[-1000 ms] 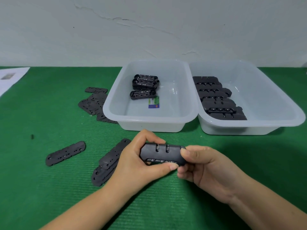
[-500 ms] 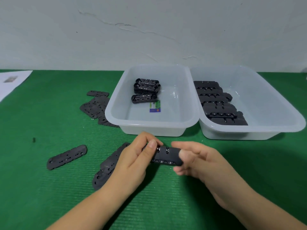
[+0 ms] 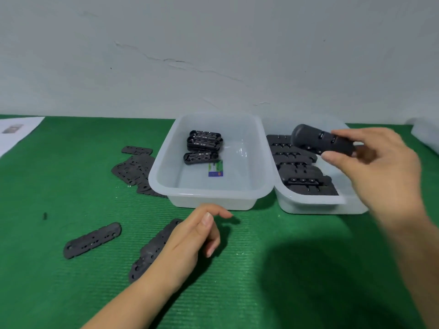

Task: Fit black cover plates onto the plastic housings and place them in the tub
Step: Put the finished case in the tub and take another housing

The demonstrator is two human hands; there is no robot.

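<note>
My right hand (image 3: pixel 380 172) pinches a black covered housing (image 3: pixel 319 140) by one end and holds it in the air over the right tub (image 3: pixel 313 205), above the row of finished housings (image 3: pixel 301 167) lying there. My left hand (image 3: pixel 190 241) hovers low over the green mat, fingers loosely curled, holding nothing, partly over a stack of black cover plates (image 3: pixel 154 248). The left tub (image 3: pixel 209 198) holds three bare open housings (image 3: pixel 204 146) and a small coloured card (image 3: pixel 215 169).
A single cover plate (image 3: pixel 92 239) lies on the mat at the left. More cover plates (image 3: pixel 135 169) are piled beside the left tub. A white sheet of paper (image 3: pixel 16 131) lies at the far left edge. The wall runs right behind the tubs.
My right hand has carried the assembled housing up and right, from the mat in front of the tubs to above the right tub. My left hand has let go and stayed near the mat.
</note>
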